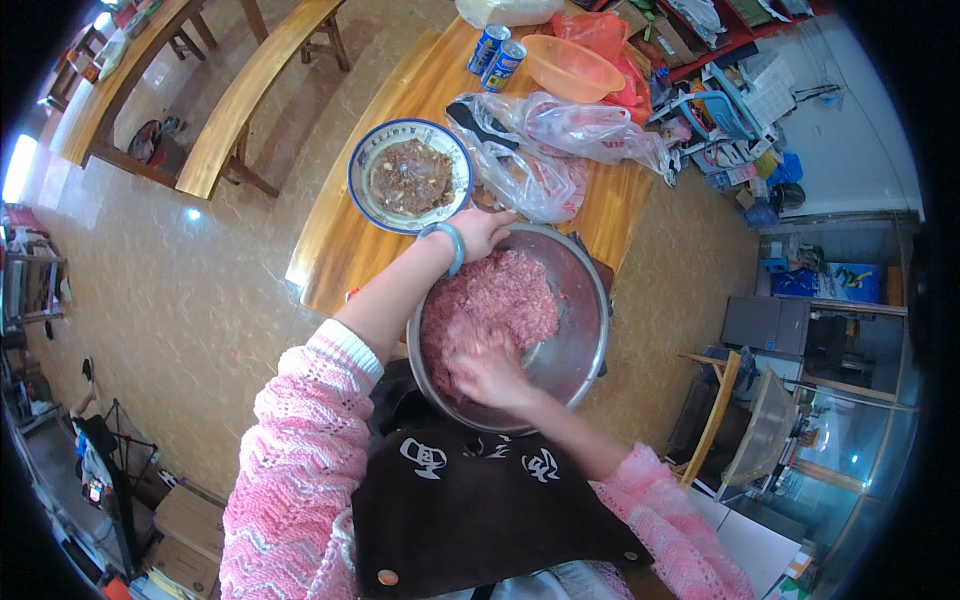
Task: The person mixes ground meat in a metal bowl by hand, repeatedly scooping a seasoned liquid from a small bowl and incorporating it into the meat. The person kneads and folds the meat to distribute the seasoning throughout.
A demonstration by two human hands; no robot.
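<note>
A wide stainless-steel pot (574, 375) holds a mass of pink minced meat (517, 289), gathered mostly on its left side. My left hand (482, 231) grips the pot's far-left rim, a pale blue-green bangle on the wrist. Down inside the pot, my right hand (487, 371) presses into the mince; its fingers are motion-blurred and partly hidden in the meat. Just beyond my left wrist, a blue-rimmed white bowl (358, 196) contains brownish seasoned meat (412, 176) with pale bits.
Crumpled clear plastic bags (525, 176) lie on the wooden table (330, 259) beyond the pot. Two blue cans (502, 66), an orange plastic basin (574, 69) and a red bag (600, 34) stand farther back. A wooden bench (247, 90) is at the left; a folding chair (712, 420) leans at the right.
</note>
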